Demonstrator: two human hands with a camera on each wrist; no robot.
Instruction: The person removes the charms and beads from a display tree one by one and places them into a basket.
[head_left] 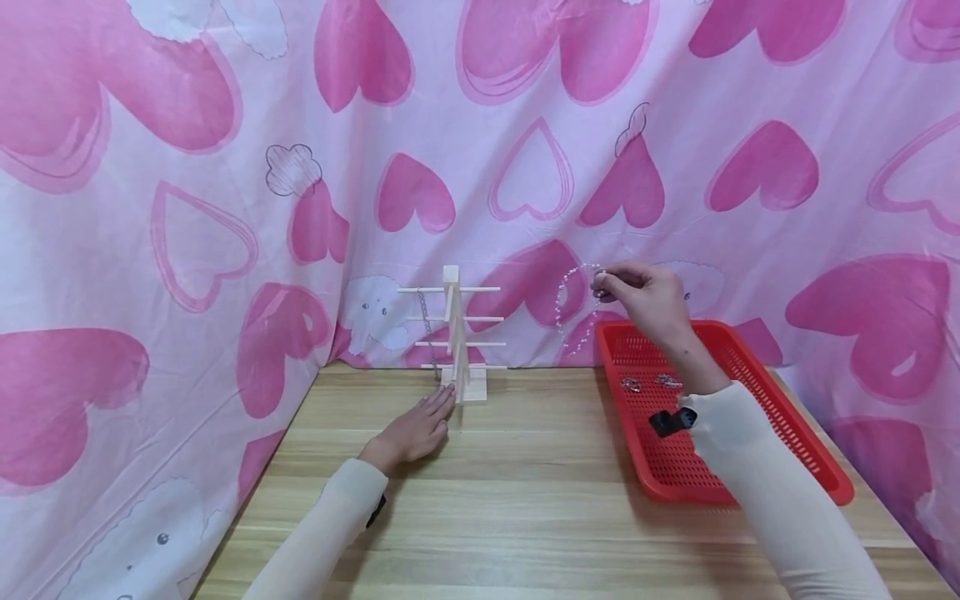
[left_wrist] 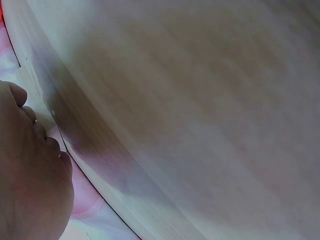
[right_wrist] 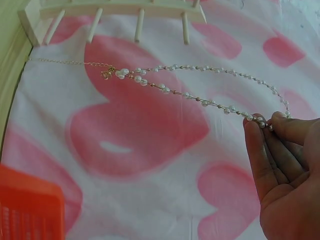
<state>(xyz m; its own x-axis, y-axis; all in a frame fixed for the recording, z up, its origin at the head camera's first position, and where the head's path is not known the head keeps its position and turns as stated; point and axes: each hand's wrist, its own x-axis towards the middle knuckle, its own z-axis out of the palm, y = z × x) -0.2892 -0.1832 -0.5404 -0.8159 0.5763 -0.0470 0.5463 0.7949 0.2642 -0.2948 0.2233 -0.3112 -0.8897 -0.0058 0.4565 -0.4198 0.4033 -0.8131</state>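
My right hand pinches a pearl necklace between thumb and fingertips, raised in the air beside the red basket. In the right wrist view, the necklace forms a long loop of white beads, with a thin extension chain at its far end. A wooden display stand with several rows of pegs stands near the back of the table. My left hand lies low, its extended fingers touching the stand's base. One silvery chain hangs from the stand's left pegs.
A red perforated basket stands on the right side of the wooden table. Inside it lie small silvery pieces of jewellery. Pink heart-patterned cloth hangs behind the table and along both sides.
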